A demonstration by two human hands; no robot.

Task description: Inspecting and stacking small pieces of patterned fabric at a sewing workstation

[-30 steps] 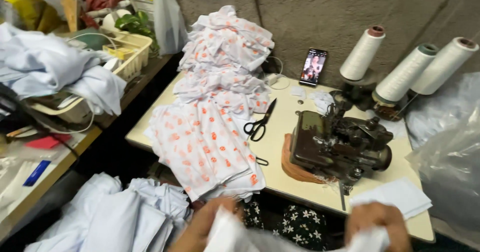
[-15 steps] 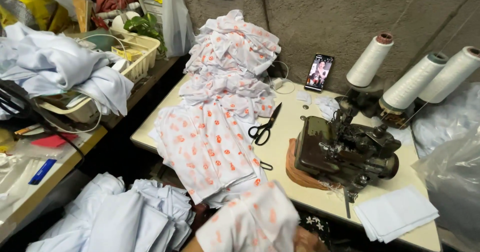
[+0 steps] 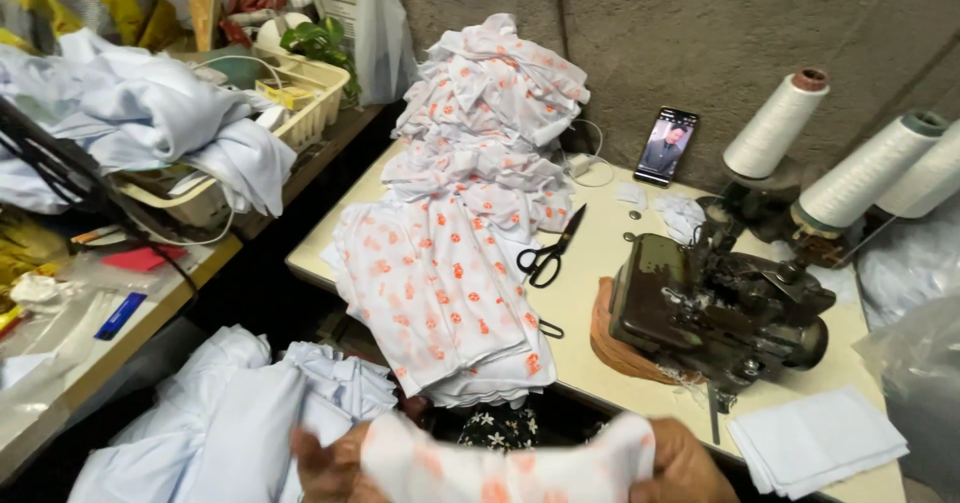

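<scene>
Scissors (image 3: 550, 253) are laid on the bench (image 3: 600, 353), between the cloth pile (image 3: 450, 263) at left and the sewing machine (image 3: 715, 308) at right.

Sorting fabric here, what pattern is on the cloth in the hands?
White cloth with orange-red spots, seen in the head view.

Dim indoor light falls from above. The printed cloth (image 3: 500, 468) at the bottom edge is motion-blurred, the phone screen (image 3: 667, 145) glows, and deep shadow lies under the bench (image 3: 600, 293).

White cloth (image 3: 500, 468) with orange spots, black scissors (image 3: 553, 253), dark sewing machine (image 3: 715, 308), white thread cones (image 3: 775, 123).
</scene>
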